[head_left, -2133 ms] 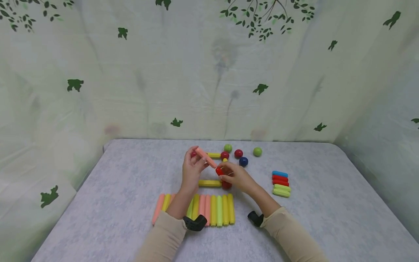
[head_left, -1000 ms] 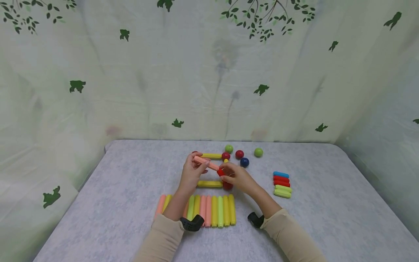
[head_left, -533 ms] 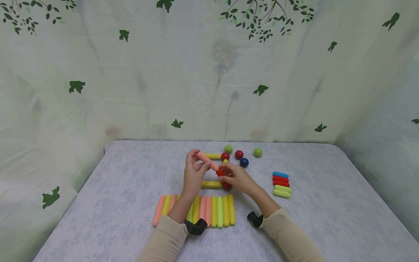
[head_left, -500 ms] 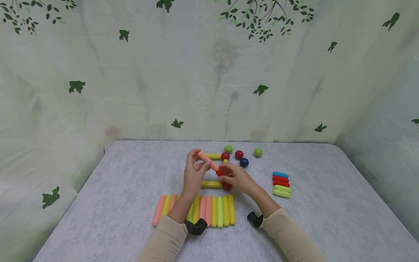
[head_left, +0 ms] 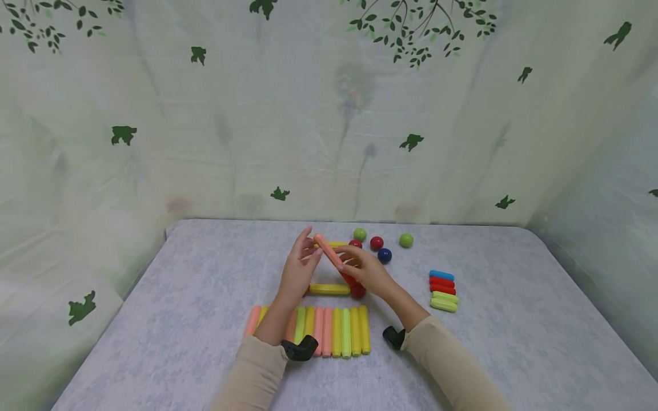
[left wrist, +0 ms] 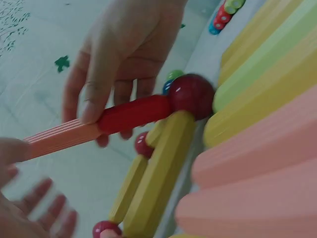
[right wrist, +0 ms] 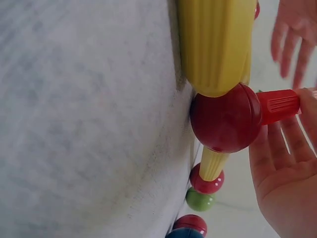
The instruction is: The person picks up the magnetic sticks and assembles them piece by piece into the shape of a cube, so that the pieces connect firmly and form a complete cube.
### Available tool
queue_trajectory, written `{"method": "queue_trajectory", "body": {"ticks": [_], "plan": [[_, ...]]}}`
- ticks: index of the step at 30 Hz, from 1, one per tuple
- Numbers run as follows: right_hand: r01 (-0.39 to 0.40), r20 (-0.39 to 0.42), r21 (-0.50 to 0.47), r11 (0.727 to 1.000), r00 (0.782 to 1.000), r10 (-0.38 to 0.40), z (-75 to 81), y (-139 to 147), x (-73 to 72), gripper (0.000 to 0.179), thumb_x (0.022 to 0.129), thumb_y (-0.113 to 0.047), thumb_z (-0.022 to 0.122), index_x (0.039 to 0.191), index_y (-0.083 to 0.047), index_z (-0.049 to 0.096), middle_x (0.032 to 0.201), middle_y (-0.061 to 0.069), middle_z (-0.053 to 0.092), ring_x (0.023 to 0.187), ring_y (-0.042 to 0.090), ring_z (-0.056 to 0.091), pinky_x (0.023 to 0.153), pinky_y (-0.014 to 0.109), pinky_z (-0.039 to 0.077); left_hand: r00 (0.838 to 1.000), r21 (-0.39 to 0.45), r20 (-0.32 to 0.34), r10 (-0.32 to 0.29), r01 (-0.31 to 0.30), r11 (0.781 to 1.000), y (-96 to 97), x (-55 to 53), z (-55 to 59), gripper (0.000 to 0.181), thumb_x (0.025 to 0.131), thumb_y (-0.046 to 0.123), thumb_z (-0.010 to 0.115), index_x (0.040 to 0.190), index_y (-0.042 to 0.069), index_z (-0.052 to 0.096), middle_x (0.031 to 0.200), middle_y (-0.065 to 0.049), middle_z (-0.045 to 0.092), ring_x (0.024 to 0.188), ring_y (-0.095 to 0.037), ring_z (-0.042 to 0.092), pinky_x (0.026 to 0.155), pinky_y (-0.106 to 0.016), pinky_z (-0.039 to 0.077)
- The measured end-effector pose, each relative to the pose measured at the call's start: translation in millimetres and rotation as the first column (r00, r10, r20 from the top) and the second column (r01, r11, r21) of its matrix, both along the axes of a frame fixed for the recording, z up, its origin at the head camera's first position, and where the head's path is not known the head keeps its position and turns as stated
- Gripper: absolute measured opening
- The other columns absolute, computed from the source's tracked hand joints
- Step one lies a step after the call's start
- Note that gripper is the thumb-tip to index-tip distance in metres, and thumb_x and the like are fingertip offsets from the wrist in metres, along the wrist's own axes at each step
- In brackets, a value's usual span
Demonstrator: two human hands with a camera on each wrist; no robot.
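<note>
The right hand (head_left: 369, 274) pinches the pink rod (head_left: 329, 250) low, beside the red rod (left wrist: 133, 114); its length slants up-left toward the loosely spread left hand (head_left: 297, 273), perhaps touching.

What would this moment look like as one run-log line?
right hand: pinches where coral rod meets red rod | left hand: near coral rod's other end, contact unclear | red rod: meets red ball

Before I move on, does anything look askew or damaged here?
Nothing stands out. The long sticks lie in a neat row where visible, and the salmon stick lines up roughly with the red stick on the red ball. I can't tell whether those two are fully joined.
</note>
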State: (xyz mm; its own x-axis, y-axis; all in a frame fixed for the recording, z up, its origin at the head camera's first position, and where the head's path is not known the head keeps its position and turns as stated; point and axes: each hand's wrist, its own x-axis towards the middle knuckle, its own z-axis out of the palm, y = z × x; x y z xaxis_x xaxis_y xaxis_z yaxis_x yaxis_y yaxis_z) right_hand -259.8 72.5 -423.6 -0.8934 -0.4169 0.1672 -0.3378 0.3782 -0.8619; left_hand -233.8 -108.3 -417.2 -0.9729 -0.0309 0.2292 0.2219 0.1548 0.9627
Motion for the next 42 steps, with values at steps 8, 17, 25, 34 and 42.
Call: {"method": "queue_trajectory", "body": {"ticks": [8, 17, 25, 34, 42], "plan": [[0.078, 0.087, 0.163, 0.983, 0.992, -0.093, -3.7, -10.2, -15.1, 0.033, 0.084, -0.018, 0.064, 0.117, -0.019, 0.059, 0.100, -0.001, 0.061, 0.091, 0.017, 0.057, 0.076, 0.030, 0.049, 0.939, -0.398, 0.329, 0.104, 0.038, 0.917, -19.6, -5.9, -8.4, 0.056, 0.089, 0.017, 0.056, 0.138, 0.013, 0.032, 0.125, -0.020, 0.039, 0.106, -0.031, 0.046, 0.085, -0.046, 0.042], [0.063, 0.076, 0.304, 0.951, 0.993, -0.090, -3.8, -17.4, -22.1, 0.033, 0.084, -0.016, 0.064, 0.118, -0.017, 0.059, 0.090, 0.000, 0.061, 0.081, 0.014, 0.055, 0.074, 0.029, 0.048, 0.936, -0.484, 0.342, 0.083, 0.100, 0.870, -21.7, -4.7, -12.1, 0.056, 0.087, 0.008, 0.054, 0.139, 0.015, 0.034, 0.107, -0.014, 0.049, 0.084, -0.025, 0.047, 0.062, -0.032, 0.040], [0.021, -0.002, 0.478, 0.878, 1.000, -0.023, 2.2, -24.9, -19.4, 0.031, 0.084, -0.012, 0.063, 0.115, -0.009, 0.060, 0.086, 0.003, 0.063, 0.075, 0.013, 0.055, 0.068, 0.028, 0.049, 0.923, -0.436, 0.374, 0.089, 0.091, 0.895, -18.4, -7.0, -15.3, 0.058, 0.086, 0.006, 0.054, 0.140, 0.014, 0.032, 0.122, -0.017, 0.048, 0.099, -0.027, 0.048, 0.081, -0.044, 0.044], [0.028, 0.010, 0.459, 0.888, 0.999, -0.036, -0.4, -21.7, -19.4, 0.032, 0.085, -0.017, 0.063, 0.116, -0.010, 0.060, 0.091, 0.003, 0.062, 0.079, 0.014, 0.056, 0.070, 0.029, 0.049, 0.922, -0.414, 0.378, 0.081, 0.090, 0.906, -18.7, -5.8, -14.8, 0.056, 0.086, 0.007, 0.054, 0.139, 0.010, 0.033, 0.122, -0.018, 0.048, 0.098, -0.027, 0.049, 0.081, -0.043, 0.044], [0.148, 0.019, 0.362, 0.920, 0.986, -0.166, 4.5, 3.2, -15.8, 0.038, 0.081, -0.019, 0.068, 0.118, -0.014, 0.059, 0.108, 0.003, 0.057, 0.090, 0.019, 0.052, 0.074, 0.032, 0.047, 0.888, -0.404, 0.460, -0.009, 0.218, 0.889, -31.2, -4.9, -12.6, 0.069, 0.083, 0.023, 0.065, 0.141, 0.016, 0.029, 0.126, -0.015, 0.046, 0.100, -0.026, 0.048, 0.084, -0.045, 0.042]]}}
